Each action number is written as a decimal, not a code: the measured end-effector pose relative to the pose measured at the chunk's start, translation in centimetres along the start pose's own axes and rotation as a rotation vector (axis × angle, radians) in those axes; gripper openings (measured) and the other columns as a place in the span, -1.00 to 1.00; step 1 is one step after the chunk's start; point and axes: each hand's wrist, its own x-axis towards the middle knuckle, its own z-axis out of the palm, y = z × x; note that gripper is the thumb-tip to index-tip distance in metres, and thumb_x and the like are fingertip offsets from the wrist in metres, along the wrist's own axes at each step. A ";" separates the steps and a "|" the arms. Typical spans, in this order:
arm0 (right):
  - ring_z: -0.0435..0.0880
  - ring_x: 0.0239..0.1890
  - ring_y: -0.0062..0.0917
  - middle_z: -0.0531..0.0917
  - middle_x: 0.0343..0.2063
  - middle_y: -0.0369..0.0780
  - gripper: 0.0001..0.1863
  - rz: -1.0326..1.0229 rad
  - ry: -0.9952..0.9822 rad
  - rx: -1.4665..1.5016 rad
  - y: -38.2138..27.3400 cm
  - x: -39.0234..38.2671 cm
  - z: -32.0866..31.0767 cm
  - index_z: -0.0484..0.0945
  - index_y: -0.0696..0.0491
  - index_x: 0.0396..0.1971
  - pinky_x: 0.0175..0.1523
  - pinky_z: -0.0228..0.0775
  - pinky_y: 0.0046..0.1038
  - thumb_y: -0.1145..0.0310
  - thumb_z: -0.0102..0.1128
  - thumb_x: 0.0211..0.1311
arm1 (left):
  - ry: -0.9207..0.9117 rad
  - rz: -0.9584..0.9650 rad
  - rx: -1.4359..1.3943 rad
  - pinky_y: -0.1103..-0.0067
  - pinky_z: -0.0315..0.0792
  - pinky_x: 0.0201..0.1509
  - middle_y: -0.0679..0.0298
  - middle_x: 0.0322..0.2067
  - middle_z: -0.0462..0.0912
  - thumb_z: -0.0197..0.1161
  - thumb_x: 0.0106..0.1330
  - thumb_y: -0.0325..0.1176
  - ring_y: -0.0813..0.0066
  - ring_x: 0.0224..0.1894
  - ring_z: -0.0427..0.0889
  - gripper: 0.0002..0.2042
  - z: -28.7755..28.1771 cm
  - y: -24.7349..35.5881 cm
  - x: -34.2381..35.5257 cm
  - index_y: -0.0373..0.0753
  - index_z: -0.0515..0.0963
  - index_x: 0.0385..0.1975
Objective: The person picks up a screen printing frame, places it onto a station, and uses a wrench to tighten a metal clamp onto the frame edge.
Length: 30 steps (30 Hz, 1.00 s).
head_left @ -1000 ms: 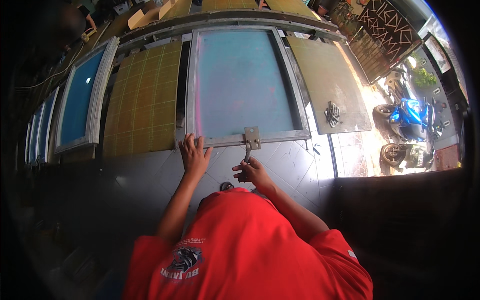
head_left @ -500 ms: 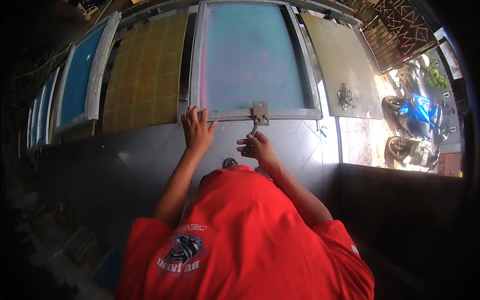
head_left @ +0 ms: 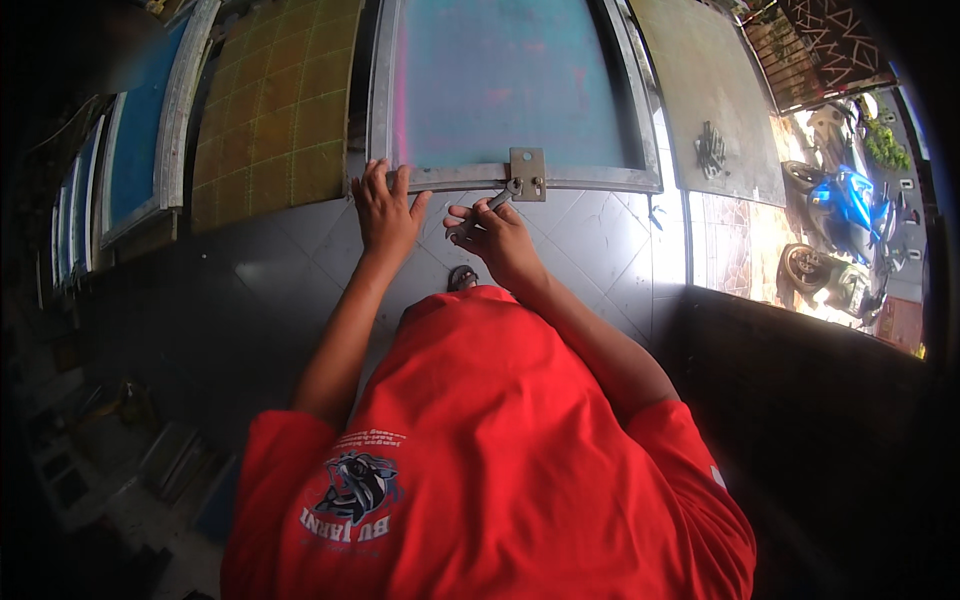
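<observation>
My left hand [head_left: 388,215] rests its spread fingertips on the near bar [head_left: 450,177] of an aluminium-framed screen with teal mesh [head_left: 515,80] and a pink streak. My right hand [head_left: 500,240] grips a grey metal wrench [head_left: 462,230], whose far end sits at a bolt on a metal plate bracket [head_left: 527,165]. The bracket is fixed over the screen's near bar, right of the middle.
Olive boards [head_left: 270,110] flank the screen; the right one bears a dark metal pile [head_left: 712,150]. Blue-mesh frames [head_left: 145,140] stand far left. Grey tiled floor [head_left: 600,260] lies below, with my sandalled foot [head_left: 462,277]. Parked motorbikes [head_left: 845,215] stand outside at right.
The view has shifted, so the screen and hands sit higher in frame. The wrench has swung from roughly upright to a slant down-left, with my right hand turning along with it.
</observation>
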 end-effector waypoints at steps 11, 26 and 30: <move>0.64 -0.17 -0.39 0.58 -0.17 -0.11 -0.82 -0.114 0.144 0.014 1.4 2.1 0.6 0.28 0.12 -0.13 -0.06 0.55 -0.34 0.32 -0.18 0.49 | -0.025 0.003 0.020 0.10 0.08 0.32 -0.02 0.09 0.30 0.28 0.21 -0.14 -0.02 0.25 0.23 -0.54 0.2 0.0 0.1 -0.22 0.38 0.03; 0.17 -0.72 -0.81 0.25 -0.71 -0.47 -0.71 -0.071 0.299 -0.541 -0.9 -1.6 -4.6 0.49 0.12 -0.33 -0.64 0.00 -0.62 0.23 -0.09 0.46 | 0.000 -0.013 -0.009 0.00 0.13 0.29 0.01 0.11 0.28 0.26 0.23 -0.06 -0.01 0.29 0.20 -0.54 1.0 -0.4 -0.2 -0.19 0.39 0.02; 0.56 -0.56 -0.42 0.58 -0.62 -0.15 -0.66 -0.073 0.200 -1.604 -11.6 -3.4 -5.5 0.64 0.13 -0.41 -0.39 0.35 -0.38 0.14 0.11 0.29 | 0.008 -0.020 -0.032 0.00 0.08 0.32 0.02 0.11 0.28 0.26 0.23 -0.07 0.00 0.29 0.19 -0.54 0.7 -0.6 -0.8 -0.19 0.40 0.03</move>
